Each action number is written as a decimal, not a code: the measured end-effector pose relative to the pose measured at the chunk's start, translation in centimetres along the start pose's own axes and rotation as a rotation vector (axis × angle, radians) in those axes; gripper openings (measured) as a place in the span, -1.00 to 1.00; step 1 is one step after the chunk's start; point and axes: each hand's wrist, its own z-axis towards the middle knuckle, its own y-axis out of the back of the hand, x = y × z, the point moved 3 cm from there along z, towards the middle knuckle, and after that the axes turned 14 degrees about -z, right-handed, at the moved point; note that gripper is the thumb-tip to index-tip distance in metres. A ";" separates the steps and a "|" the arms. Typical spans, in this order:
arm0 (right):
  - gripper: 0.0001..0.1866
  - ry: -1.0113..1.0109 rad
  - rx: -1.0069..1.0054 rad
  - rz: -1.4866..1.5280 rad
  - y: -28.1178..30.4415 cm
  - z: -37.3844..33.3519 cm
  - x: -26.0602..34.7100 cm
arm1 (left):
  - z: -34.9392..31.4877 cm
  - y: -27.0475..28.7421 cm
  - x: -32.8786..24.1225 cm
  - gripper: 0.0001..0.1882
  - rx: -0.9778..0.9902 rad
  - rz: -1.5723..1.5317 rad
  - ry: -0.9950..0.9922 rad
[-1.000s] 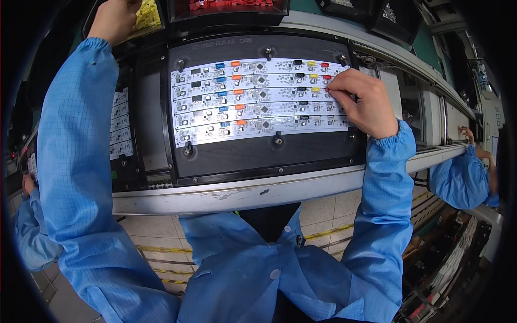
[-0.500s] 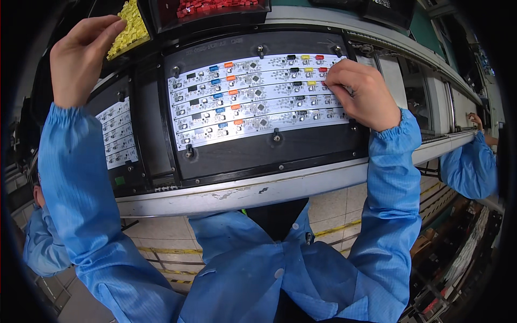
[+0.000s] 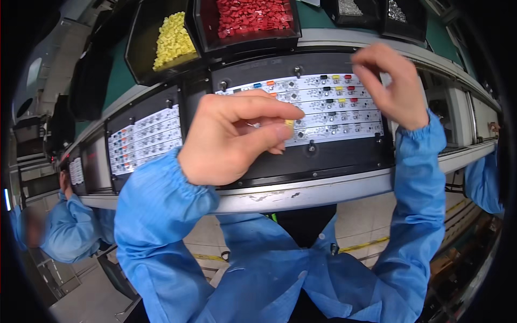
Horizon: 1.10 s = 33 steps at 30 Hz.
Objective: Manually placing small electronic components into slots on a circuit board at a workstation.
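Note:
My left hand (image 3: 231,137) is closed in a pinch on a small yellow connector (image 3: 290,123). It hovers over the middle of the white circuit board strips (image 3: 355,130), hiding much of their left part. The strips lie in a black carrier tray (image 3: 344,155). Black, yellow and red connectors stand side by side on the upper three strips, with a red connector (image 3: 354,100) on the third. Above the tray's upper right corner, off the strips, is my right hand (image 3: 396,86). Its fingers are bent toward the thumb and blurred; nothing shows between them.
Beyond the tray stand a black bin of yellow connectors (image 3: 175,40) and a bin of red connectors (image 3: 253,19). Two dark bins of small metallic parts (image 3: 350,7) stand at the far right. Another loaded tray (image 3: 145,140) lies left. A metal rail (image 3: 301,195) runs along the near edge. Co-workers sit at both sides.
My left hand has come from the yellow bin to over the boards, now with a yellow connector. My right hand has lifted off the strips. The view has shifted left.

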 end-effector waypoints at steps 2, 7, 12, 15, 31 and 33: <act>-0.86 0.156 -0.143 -0.098 -0.3 3.5 1.5 | -0.3 -0.2 0.5 -0.79 0.003 -0.118 0.082; -0.85 0.359 -0.006 -0.515 -5.6 13.7 6.2 | -1.3 -0.5 1.4 -0.78 -0.013 -0.155 0.174; -0.74 0.054 0.479 -0.628 -11.7 18.3 4.0 | -1.7 -3.0 2.4 -0.81 0.118 0.175 0.026; -0.72 0.049 0.172 -0.553 -13.7 17.9 2.7 | -3.0 -3.4 2.8 -0.86 0.102 0.287 -0.014; -0.75 0.457 0.026 -0.497 -24.0 23.1 -12.0 | -3.2 -4.9 4.9 -0.83 0.022 0.540 -0.284; -0.75 0.516 -0.083 -0.408 -23.1 22.5 -10.5 | -2.1 -4.9 6.1 -0.77 -0.023 0.500 -0.240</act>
